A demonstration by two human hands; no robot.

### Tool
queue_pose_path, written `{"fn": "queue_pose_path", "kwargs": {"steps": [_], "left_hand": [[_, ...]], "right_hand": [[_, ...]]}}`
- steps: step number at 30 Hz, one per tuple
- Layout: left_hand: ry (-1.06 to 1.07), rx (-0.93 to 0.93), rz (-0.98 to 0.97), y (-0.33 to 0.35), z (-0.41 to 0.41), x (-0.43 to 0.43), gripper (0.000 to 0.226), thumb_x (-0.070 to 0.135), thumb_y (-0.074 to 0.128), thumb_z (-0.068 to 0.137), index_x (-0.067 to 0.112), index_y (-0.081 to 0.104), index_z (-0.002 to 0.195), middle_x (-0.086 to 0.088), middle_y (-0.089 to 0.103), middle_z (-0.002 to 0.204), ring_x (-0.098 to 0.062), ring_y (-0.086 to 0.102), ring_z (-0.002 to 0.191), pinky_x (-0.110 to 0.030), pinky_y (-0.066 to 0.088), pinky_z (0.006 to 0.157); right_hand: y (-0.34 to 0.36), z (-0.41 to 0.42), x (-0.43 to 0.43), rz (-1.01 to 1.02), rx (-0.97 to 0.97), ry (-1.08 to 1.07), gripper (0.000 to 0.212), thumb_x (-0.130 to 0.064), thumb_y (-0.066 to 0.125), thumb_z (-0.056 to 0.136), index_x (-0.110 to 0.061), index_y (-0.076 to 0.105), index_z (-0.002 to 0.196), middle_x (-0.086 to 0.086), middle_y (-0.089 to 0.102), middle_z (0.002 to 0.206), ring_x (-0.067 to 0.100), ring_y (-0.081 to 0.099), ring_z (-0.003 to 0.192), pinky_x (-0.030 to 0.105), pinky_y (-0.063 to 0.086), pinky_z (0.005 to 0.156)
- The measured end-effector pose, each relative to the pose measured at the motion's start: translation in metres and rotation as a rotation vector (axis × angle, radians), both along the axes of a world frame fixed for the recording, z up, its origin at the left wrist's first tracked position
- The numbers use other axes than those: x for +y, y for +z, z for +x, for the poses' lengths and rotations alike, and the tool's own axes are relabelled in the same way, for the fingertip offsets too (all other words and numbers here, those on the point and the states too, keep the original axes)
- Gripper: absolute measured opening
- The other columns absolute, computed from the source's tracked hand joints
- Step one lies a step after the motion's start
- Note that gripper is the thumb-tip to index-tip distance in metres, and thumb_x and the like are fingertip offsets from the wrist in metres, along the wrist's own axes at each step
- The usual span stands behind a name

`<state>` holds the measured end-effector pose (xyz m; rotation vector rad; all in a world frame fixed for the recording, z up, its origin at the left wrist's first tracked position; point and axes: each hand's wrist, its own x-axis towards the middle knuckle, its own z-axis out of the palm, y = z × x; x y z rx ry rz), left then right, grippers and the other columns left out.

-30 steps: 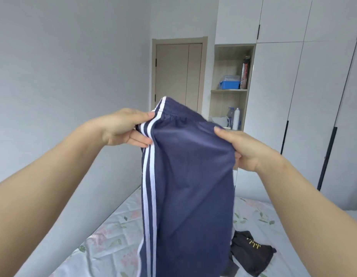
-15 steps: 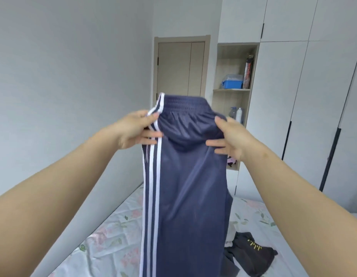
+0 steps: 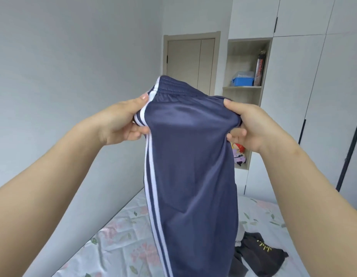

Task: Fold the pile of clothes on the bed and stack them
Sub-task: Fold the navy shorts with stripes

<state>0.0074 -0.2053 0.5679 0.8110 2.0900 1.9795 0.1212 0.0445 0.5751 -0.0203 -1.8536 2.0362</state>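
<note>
The bed [image 3: 121,242] fills the bottom of the view, covered by a pale sheet printed with pink flowers and green leaves. On the bed's right side lies a crumpled dark brown garment [image 3: 261,256] with small yellow marks. A plain grey wall [image 3: 73,76] runs along the bed's left side. Past the far end of the bed stand a white wardrobe [image 3: 293,96] with dark vertical handles, an open wood-lined niche [image 3: 245,90] and a closed beige door [image 3: 189,62].

The niche holds a blue plastic box [image 3: 242,80] with a clear lid, its contents unreadable. It also holds a tall red-and-black upright item [image 3: 259,70] and, lower down, a colourful toy [image 3: 238,154].

The navy track pants [image 3: 189,166] hang in the air above the bed. Their gathered elastic waistband is uppermost, white stripes run down one side, and the legs drop out of view. The left hand [image 3: 121,122] grasps the striped edge just under the waistband. The right hand [image 3: 251,126] grips the opposite edge, fingers curled into the cloth.
</note>
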Motion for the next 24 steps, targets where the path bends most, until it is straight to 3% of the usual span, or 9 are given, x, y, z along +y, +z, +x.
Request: {"fn": "queue_pose_path", "kwargs": {"steps": [3,5,8,10,13,15,18,21,24], "left_hand": [[-0.134,-0.237,0.11,-0.001,0.002,-0.001,0.032,0.052,0.055,0.077,0.023,0.069,0.075,0.009,0.064,0.058,-0.003,0.051,0.035,-0.012,0.041,0.033],[-0.099,-0.341,0.045,-0.019,-0.004,0.004,0.037,0.052,0.051,0.083,0.02,0.066,0.093,0.002,0.071,0.072,-0.011,0.065,0.046,-0.021,0.05,0.038],[0.002,-0.442,-0.05,-0.061,-0.019,0.012,0.048,0.051,0.042,0.094,0.019,0.05,0.13,-0.004,0.057,0.128,-0.03,0.072,0.082,-0.044,0.058,0.059],[0.067,-0.444,-0.072,-0.082,-0.032,0.017,0.046,0.051,0.037,0.097,0.024,0.044,0.134,0.001,0.043,0.143,-0.033,0.066,0.095,-0.058,0.051,0.082],[0.172,-0.283,-0.059,-0.08,-0.046,0.019,0.048,0.056,0.03,0.097,0.034,0.037,0.138,0.005,0.039,0.147,-0.029,0.061,0.107,-0.057,0.037,0.102],[0.208,-0.124,0.011,-0.059,-0.049,0.016,0.043,0.057,0.027,0.097,0.037,0.038,0.134,0.009,0.042,0.144,-0.026,0.058,0.111,-0.049,0.035,0.102],[0.218,0.067,0.106,-0.02,-0.044,0.008,0.028,0.054,0.027,0.098,0.043,0.04,0.12,0.018,0.051,0.123,-0.022,0.054,0.117,-0.029,0.039,0.085],[0.208,0.199,0.2,0.011,-0.033,-0.004,0.026,0.049,0.028,0.1,0.04,0.042,0.12,0.02,0.054,0.117,-0.016,0.055,0.117,-0.017,0.042,0.073],[0.181,0.3,0.244,0.026,-0.016,-0.018,0.025,0.046,0.029,0.101,0.039,0.045,0.119,0.021,0.056,0.116,-0.01,0.056,0.116,-0.014,0.046,0.079]], "right_hand": [[0.001,0.0,-0.002,-0.033,-0.073,0.049,0.016,-0.03,0.058,0.092,-0.018,0.058,0.082,-0.003,0.05,0.056,0.009,0.033,0.025,0.016,0.041,0.039],[-0.014,-0.008,-0.004,-0.011,-0.189,0.017,0.013,-0.031,0.057,0.093,-0.018,0.059,0.095,0.001,0.063,0.071,0.016,0.057,0.035,0.027,0.052,0.042],[-0.052,-0.033,-0.005,-0.005,-0.364,0.056,0.031,-0.031,0.051,0.097,-0.024,0.048,0.127,-0.002,0.052,0.134,0.028,0.071,0.074,0.05,0.056,0.072],[-0.076,-0.051,-0.012,-0.039,-0.417,0.05,0.037,-0.034,0.049,0.098,-0.03,0.041,0.134,-0.008,0.034,0.149,0.028,0.066,0.096,0.061,0.036,0.097],[-0.081,-0.072,-0.028,-0.086,-0.278,0.022,0.015,-0.04,0.048,0.097,-0.04,0.049,0.112,-0.013,0.035,0.146,0.025,0.059,0.111,0.05,0.026,0.105],[-0.064,-0.084,-0.038,-0.127,-0.091,0.007,0.006,-0.038,0.047,0.098,-0.037,0.053,0.095,-0.013,0.048,0.136,0.021,0.058,0.115,0.022,0.04,0.081],[-0.031,-0.093,-0.051,-0.202,0.182,0.015,0.011,-0.031,0.047,0.098,-0.033,0.056,0.093,-0.022,0.06,0.1,0.016,0.058,0.117,0.01,0.046,0.053],[-0.008,-0.092,-0.062,-0.256,0.418,0.07,0.012,-0.023,0.048,0.099,-0.027,0.06,0.099,-0.014,0.064,0.103,0.014,0.059,0.114,0.014,0.052,0.079],[0.004,-0.078,-0.071,-0.239,0.55,0.108,0.015,-0.017,0.048,0.098,-0.023,0.061,0.101,-0.008,0.066,0.108,0.012,0.059,0.113,0.029,0.048,0.099]]}}
